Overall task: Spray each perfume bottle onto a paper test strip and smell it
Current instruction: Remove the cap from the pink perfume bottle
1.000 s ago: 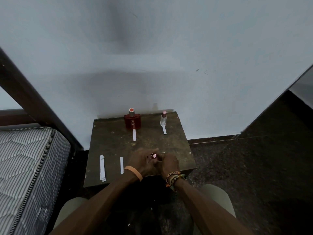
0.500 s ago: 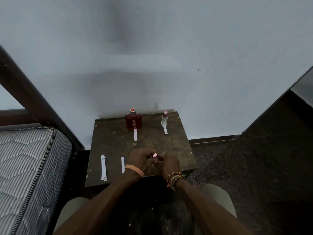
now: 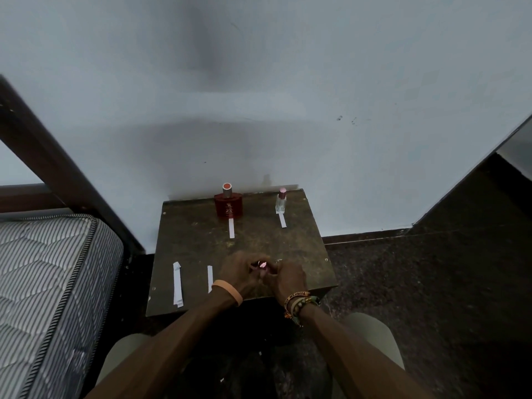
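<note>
Both my hands meet over the near edge of a small dark table [image 3: 195,249]. My left hand [image 3: 240,273] and my right hand [image 3: 288,279] curl together around a small perfume bottle with a pink cap [image 3: 262,265]; only its cap shows between the fingers. At the back of the table stands a red square bottle [image 3: 229,205] with a white test strip [image 3: 231,228] in front of it. To its right a slim clear bottle with a pink cap [image 3: 281,200] stands behind another strip [image 3: 282,220]. Two more strips lie near left: a wide one [image 3: 177,284] and a narrow one [image 3: 210,278].
The table stands against a pale wall [image 3: 288,110]. A striped mattress [image 3: 49,283] on a dark bed frame [image 3: 51,156] lies close on the left. Dark speckled floor [image 3: 431,283] spreads to the right. My knees [image 3: 374,335] sit below the table's front edge.
Both hands stay together on the small bottle near the table's front; the fingers shift slightly around it. The bottles and strips have not moved.
</note>
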Demonstrator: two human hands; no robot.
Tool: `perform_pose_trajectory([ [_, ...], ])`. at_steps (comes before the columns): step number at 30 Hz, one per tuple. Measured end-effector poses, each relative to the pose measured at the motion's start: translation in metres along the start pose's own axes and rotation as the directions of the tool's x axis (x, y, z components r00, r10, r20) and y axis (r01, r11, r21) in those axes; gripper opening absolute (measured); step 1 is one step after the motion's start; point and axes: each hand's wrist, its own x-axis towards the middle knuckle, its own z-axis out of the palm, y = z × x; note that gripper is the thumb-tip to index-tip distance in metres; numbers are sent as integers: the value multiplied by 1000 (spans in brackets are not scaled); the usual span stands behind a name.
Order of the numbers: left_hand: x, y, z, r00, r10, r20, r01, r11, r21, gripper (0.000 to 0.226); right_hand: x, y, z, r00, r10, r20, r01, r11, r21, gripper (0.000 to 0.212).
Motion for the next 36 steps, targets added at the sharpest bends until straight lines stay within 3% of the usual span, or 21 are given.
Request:
perform_pose_trajectory([
  [4,1,-2,2,997,-76,-2,76,997,-23,15,1,-1,-1,1000,12,21,-11,999,-30,32],
  [8,0,-2,2,999,-16,46,20,998,-68,21,0,-2,1,1000,16,-9,-17,1000,-23,32],
  [13,-2,-1,1,992,-117,-49,115,992,-46,13,-2,-1,1,1000,-16,0,16,999,-34,28],
  [17,-5,-1,2,995,-96,-13,92,979,-182,27,-1,-1,2,1000,-7,-19,6,1000,-30,28],
  [22,-1,-4,1,989,-144,-33,139,982,-124,18,-1,-2,4,1000,-14,-2,14,1000,-22,29],
  [26,-6,-5,7,987,-152,-57,143,980,-139,44,0,-2,5,1000,-3,-27,2,1000,-31,28],
  [29,-7,-7,4,985,-170,-25,161,962,-220,50,0,-2,7,999,36,-41,-36,999,15,29],
  [34,-6,-5,-2,992,-121,-41,115,985,-130,17,0,-1,5,1000,4,-1,-4,1000,-4,27],
  [36,-5,-6,-1,984,-166,-68,158,981,-111,18,-1,-1,3,1000,-23,8,23,999,-38,28],
])
